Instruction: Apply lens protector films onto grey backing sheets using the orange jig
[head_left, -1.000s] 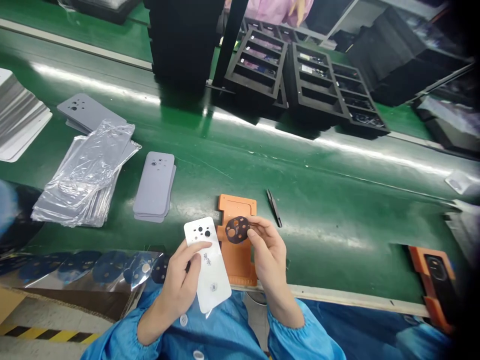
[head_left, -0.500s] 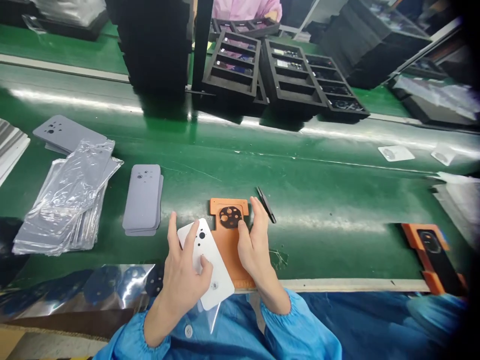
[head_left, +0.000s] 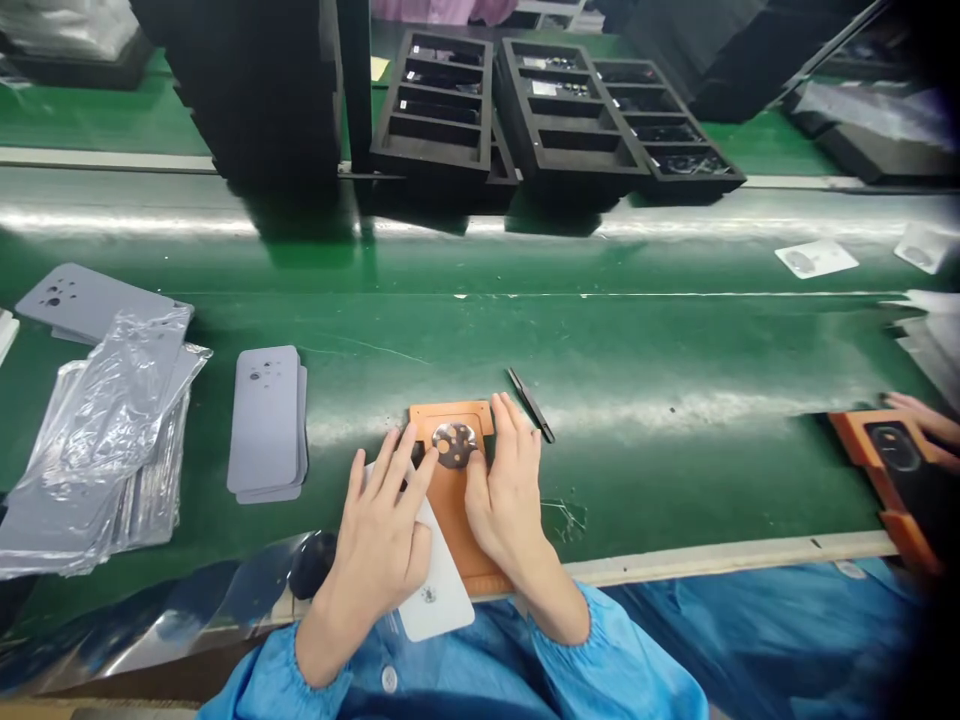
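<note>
Dark disc [head_left: 454,446]: moved from right hand's pinch onto the orange holder's [head_left: 456,515] far end; laying-in judged done, pressing flat unconfirmed.
Left hand [head_left: 379,540]: fingers spread, fingertip at disc's edge; grip underneath cannot be told.
Right hand [head_left: 506,495]: released, thumb at disc.
White panel [head_left: 441,590]: overlapping holder's left side, unseated.
Tweezers [head_left: 531,405]: right of holder.

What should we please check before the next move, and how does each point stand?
- Dark perforated piece within the orange fixture's outline: ok
- Its exact seating: cannot tell
- White panel fully visible: not ok, left hand covers its upper part
- Left hand's grip on it: cannot tell
- Tweezers outside the fixture: ok
- Co-worker's hand away from this fixture: ok
</note>
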